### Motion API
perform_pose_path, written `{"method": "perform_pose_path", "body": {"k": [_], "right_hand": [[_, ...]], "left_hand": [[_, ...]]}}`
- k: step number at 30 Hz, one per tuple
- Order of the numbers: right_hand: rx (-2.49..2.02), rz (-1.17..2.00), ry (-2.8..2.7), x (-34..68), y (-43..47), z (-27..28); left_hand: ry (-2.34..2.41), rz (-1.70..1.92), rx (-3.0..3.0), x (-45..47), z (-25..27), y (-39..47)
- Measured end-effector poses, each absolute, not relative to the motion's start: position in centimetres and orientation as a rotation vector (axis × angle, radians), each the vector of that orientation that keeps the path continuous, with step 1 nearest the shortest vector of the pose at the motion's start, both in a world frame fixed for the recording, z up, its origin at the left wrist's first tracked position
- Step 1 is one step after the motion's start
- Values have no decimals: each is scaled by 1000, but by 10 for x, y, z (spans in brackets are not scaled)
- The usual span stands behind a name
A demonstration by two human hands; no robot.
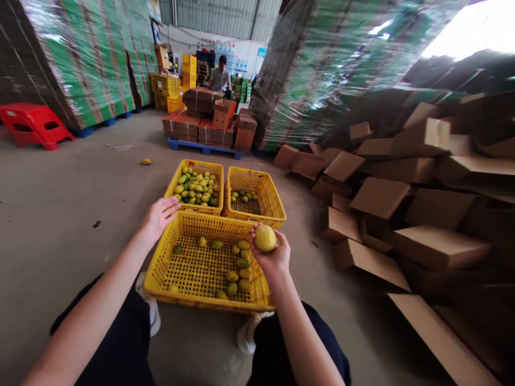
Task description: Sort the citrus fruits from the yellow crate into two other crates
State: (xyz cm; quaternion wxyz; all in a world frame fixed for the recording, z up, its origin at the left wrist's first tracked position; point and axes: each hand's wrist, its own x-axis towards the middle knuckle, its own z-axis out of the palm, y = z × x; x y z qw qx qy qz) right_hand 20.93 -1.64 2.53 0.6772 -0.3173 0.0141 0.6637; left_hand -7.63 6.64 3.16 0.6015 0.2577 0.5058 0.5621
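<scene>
My right hand (271, 257) holds a yellow mango (265, 238) in the palm, fingers curled round it, over the right side of the near yellow crate (161, 287). Several green and yellow mangoes (232, 276) lie in that crate, mostly toward its right end. My left hand (160, 215) is empty with its fingers stretched out, above the crate's far left corner. Beyond stand two more yellow crates. The left one (201, 209) is heaped with mangoes (197, 185); the right one (273, 198) has several mangoes (243, 196) on its bottom.
Open cardboard boxes (380, 197) are piled along the right. A lone fruit (146, 161) lies on the floor, and a red stool (36, 123) stands at left. Ahead, a blue pallet (205, 147) bears flattened cartons (183, 127), with a person (220, 78) behind it. Wrapped stacks (88, 59) flank the aisle.
</scene>
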Motion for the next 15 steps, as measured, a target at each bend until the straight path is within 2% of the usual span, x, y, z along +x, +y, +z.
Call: {"method": "perform_pose_path", "body": {"k": [5, 9, 12, 15], "right_hand": [[-1020, 1832, -328, 183, -22, -7], [-1388, 2350, -885, 152, -48, -60], [-1593, 2660, -1025, 132, -66, -97], [-1591, 2500, -804, 136, -54, -104]], "left_hand": [[1097, 1017, 880, -69, 26, 50], [1155, 700, 1334, -72, 11, 47], [1165, 473, 1624, -72, -3, 42], [1168, 276, 1840, -70, -12, 35]]}}
